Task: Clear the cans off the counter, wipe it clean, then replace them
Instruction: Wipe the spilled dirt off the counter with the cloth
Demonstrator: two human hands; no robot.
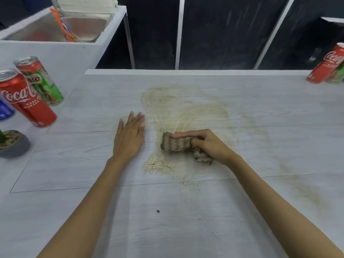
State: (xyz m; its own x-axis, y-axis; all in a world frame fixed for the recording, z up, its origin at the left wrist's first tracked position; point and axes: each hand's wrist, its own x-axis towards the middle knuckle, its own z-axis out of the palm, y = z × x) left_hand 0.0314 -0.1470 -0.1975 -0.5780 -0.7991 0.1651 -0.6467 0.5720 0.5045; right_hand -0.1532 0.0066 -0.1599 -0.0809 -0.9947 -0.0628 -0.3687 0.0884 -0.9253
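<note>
The right hand (210,146) is gripping a soiled knitted cloth (176,144), thumb and curled fingers clamped round its bunched rear end while the index finger is lying straight along the top, probably to press the front of the pad flat onto the counter (186,220). The left hand (130,136) is resting palm-down at the cloth's 9 o'clock, fingers straight and together, holding nothing; it is likely bracing the body while keeping just outside the dirt. A brown smear (182,108) is spreading from the cloth toward 12 o'clock in arcing streaks, with a grainier patch at the cloth's 7 o'clock and fainter haze trailing toward 4 o'clock, so the wiping step is looking under way and far from finished. The cans are standing at the margins, seemingly to free the middle: a Coca-Cola can (28,101), a Milo can (40,81) and a blue can (5,110) are clustering at the frame's 9 to 10 o'clock, near a small potted plant (13,144), and a second Coca-Cola can (327,66), with a green can (337,75) partly hidden behind it, is sitting at 2 o'clock near the far edge. Between those groups the surface is offering wide room for strokes; the far edge at 12 o'clock is dropping off to dark panels, so pushes that way are calling for a stop short of it.
</note>
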